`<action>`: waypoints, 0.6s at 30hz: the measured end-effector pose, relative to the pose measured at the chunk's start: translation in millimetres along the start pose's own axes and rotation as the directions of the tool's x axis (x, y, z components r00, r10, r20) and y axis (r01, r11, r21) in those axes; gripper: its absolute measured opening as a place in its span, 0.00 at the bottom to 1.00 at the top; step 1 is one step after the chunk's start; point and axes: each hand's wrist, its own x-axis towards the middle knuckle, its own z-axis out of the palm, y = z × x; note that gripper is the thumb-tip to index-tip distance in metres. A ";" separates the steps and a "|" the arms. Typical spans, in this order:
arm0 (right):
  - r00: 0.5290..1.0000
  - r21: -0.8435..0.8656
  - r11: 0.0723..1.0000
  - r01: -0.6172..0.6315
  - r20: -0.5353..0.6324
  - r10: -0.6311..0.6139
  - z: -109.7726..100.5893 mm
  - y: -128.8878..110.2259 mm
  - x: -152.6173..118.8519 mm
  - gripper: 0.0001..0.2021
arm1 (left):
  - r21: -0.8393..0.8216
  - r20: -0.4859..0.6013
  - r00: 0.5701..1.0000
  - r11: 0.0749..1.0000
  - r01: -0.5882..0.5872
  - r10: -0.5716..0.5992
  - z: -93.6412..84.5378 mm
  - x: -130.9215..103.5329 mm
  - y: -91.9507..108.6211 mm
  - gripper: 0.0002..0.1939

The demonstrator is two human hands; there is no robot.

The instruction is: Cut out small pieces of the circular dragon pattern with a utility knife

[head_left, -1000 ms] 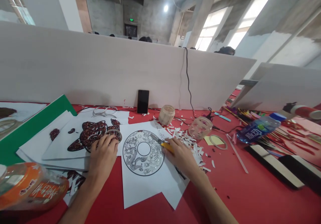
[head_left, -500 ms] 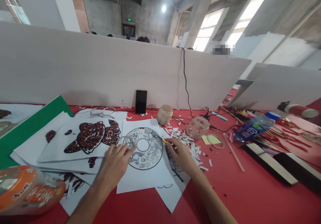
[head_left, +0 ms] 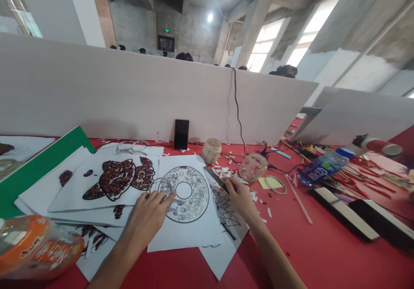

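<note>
My left hand (head_left: 152, 209) is at the left side of a printed round design (head_left: 196, 209) with dragon and bird figures and a white centre circle. Its fingers curl over the near edge of a thin, clear roll of tape (head_left: 161, 179), and the index finger reaches onto the print. Glossy patches show on the design. My right hand (head_left: 242, 199) grips a slim dark knife-like tool (head_left: 216, 178) with a yellow part, pointing up-left near the design's upper right edge. Beneath lies another sheet with a flower outline (head_left: 224, 213).
Papers with a dark-bean-covered animal picture (head_left: 118, 179) lie left, near an orange-labelled jar (head_left: 42, 250). Behind stand a phone (head_left: 181, 134), a cloudy jar (head_left: 211, 151) and a clear jar (head_left: 254, 167). White scraps (head_left: 226, 168), a bottle (head_left: 326, 166) and black-and-cream blocks (head_left: 343, 213) lie right.
My right hand has drawn back slightly right, and the tool's tip has lifted off the print's edge, showing more of its length. My left hand has stayed nearly still.
</note>
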 end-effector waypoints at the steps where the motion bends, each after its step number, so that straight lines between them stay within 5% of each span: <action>1: 1.000 -0.012 1.000 0.002 -0.022 -0.002 -2.4 0.8 0.6 0.24 | 0.001 -0.003 1.000 1.000 0.001 -0.001 0.0 -0.2 0.1 0.29; 8: 0.987 -0.150 0.975 0.163 0.026 -0.160 6.0 -2.3 -9.9 0.18 | -0.004 -0.016 1.000 1.000 -0.017 0.017 0.0 -2.0 0.7 0.28; 12: 0.975 -0.242 0.945 0.221 0.035 -0.219 16.6 0.8 -13.5 0.15 | -0.192 -0.122 0.980 0.973 0.131 -0.156 -2.8 -1.3 4.7 0.21; 15: 0.970 -0.284 0.930 0.231 -0.002 -0.242 18.6 -7.0 -18.0 0.15 | -0.474 -0.115 0.953 0.859 0.194 -0.279 -8.2 -0.6 13.6 0.18; 18: 0.944 -0.187 0.928 0.323 -0.008 -0.330 23.2 -34.0 -31.0 0.15 | -0.759 0.074 0.946 0.597 0.258 -0.316 -12.8 0.1 26.4 0.21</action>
